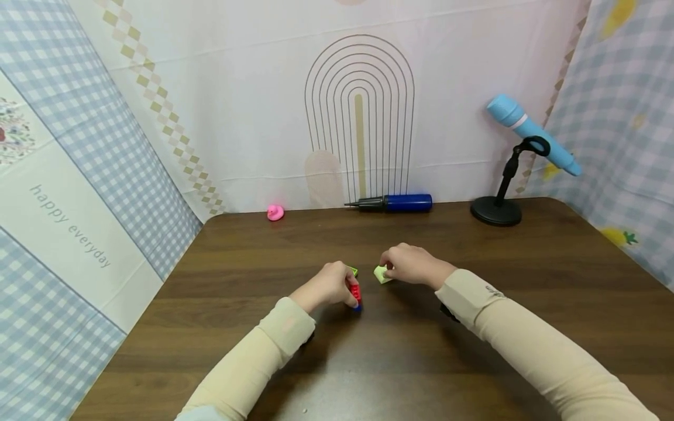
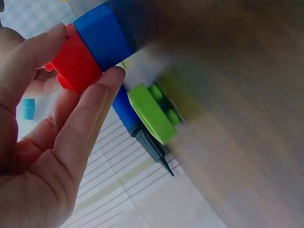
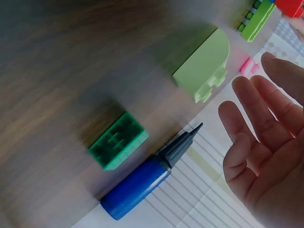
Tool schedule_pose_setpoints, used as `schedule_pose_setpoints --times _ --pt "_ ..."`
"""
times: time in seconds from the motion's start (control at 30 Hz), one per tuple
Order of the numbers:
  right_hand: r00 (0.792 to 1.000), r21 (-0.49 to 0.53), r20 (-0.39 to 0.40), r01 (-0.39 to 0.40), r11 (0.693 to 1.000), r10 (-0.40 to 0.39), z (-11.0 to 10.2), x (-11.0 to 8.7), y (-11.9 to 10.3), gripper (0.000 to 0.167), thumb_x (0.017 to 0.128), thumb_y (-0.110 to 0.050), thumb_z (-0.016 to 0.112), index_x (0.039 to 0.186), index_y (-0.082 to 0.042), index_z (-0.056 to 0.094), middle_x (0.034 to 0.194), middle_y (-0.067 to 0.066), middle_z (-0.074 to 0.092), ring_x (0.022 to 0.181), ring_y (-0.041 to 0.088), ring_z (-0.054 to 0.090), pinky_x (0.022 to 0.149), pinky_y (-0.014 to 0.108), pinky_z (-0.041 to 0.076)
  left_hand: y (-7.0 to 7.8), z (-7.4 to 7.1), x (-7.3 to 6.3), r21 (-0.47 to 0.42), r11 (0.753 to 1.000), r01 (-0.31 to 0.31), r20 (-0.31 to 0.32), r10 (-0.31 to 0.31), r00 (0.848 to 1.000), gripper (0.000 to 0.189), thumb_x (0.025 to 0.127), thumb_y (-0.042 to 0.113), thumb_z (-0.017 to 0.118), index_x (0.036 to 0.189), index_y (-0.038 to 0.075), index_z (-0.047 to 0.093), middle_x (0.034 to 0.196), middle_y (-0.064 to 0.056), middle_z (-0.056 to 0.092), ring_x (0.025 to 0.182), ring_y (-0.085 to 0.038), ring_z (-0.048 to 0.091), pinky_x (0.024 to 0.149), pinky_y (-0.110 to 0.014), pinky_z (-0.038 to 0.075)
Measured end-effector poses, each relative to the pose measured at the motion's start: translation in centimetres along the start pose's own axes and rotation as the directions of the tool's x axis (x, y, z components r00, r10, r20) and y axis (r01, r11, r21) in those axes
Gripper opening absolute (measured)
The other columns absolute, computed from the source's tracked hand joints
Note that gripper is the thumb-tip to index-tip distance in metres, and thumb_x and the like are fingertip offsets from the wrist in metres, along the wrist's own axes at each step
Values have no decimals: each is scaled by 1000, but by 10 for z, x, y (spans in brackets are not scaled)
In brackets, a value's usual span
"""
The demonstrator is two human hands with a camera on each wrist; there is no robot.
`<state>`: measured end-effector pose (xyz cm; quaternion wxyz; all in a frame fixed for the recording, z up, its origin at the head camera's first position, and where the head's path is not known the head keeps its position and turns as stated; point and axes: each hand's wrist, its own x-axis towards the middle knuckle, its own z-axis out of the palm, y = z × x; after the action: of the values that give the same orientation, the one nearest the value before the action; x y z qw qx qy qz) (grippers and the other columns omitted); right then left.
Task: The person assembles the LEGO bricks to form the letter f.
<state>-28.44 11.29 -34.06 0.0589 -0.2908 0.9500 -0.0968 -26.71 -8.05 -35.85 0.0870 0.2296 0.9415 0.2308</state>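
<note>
My left hand (image 1: 330,285) pinches a red toy brick (image 2: 77,59) between thumb and fingers, and a blue brick (image 2: 104,35) is joined to its end. Just past that hand lies a lime-green brick (image 2: 153,114), mostly covered by the hand in the head view. My right hand (image 1: 413,264) hovers close over a pale green brick with a rounded end (image 3: 202,66). In the right wrist view its fingers (image 3: 261,104) are loosely bent with nothing between them. A dark green brick (image 3: 118,142), underside showing, lies near the right hand and is hidden in the head view.
Along the table's back edge are a pink toy duck (image 1: 275,212), a blue hand pump (image 1: 405,203) and a black stand (image 1: 496,210) holding a light-blue microphone (image 1: 537,134). Patterned cloth (image 1: 253,117) hangs behind and beside the brown table (image 1: 237,327).
</note>
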Motion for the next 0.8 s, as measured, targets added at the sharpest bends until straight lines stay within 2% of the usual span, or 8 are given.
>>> schedule_pose_setpoints --times 0.13,0.3,0.47,0.6,0.7,0.8 --pt "1000 -18 6 16 1000 -16 2 6 -5 18 80 -16 61 95 -7 65 79 -3 58 72 12 53 63 31 44 -7 -2 -10 4 1000 -16 -19 16 1000 24 54 19 83 70 13 66 60 9 56 62 -9 49 58 -21 40" --pt "999 -50 -3 38 998 -39 8 13 -12 18 79 -17 63 94 -8 65 84 -2 60 79 15 55 67 33 45 -11 -4 -18 8 1000 0 -31 0 1000 25 54 19 83 71 14 66 60 11 55 63 -10 49 60 -23 40" --pt "996 -119 -30 80 990 -84 14 23 -24 21 78 -18 65 97 -9 64 95 3 60 90 20 54 72 35 45 -11 -5 -21 -1 1000 -6 -37 6 999 25 54 18 82 72 12 66 61 10 56 64 -11 48 60 -23 40" --pt "983 -189 -63 158 969 -173 20 31 -35 22 77 -14 65 99 -10 64 99 3 58 90 22 52 70 35 45 -11 -6 -22 -5 1000 -13 -33 13 999 24 55 17 82 71 11 65 61 9 56 63 -10 49 60 -23 41" --pt "976 -216 -52 194 957 -210 23 36 -42 27 77 -10 63 104 -13 63 107 2 57 91 22 49 68 34 44 -11 -6 -22 -3 1000 -16 -25 16 1000 24 55 17 82 71 11 65 63 8 56 64 -10 49 60 -23 41" --pt "980 -232 -7 190 954 -197 27 39 -45 33 78 -10 64 110 -17 61 114 -1 55 92 22 47 68 33 44 -11 -7 -22 -10 1000 -16 -19 16 1000 23 56 17 82 71 12 65 63 8 56 64 -10 49 60 -23 41"
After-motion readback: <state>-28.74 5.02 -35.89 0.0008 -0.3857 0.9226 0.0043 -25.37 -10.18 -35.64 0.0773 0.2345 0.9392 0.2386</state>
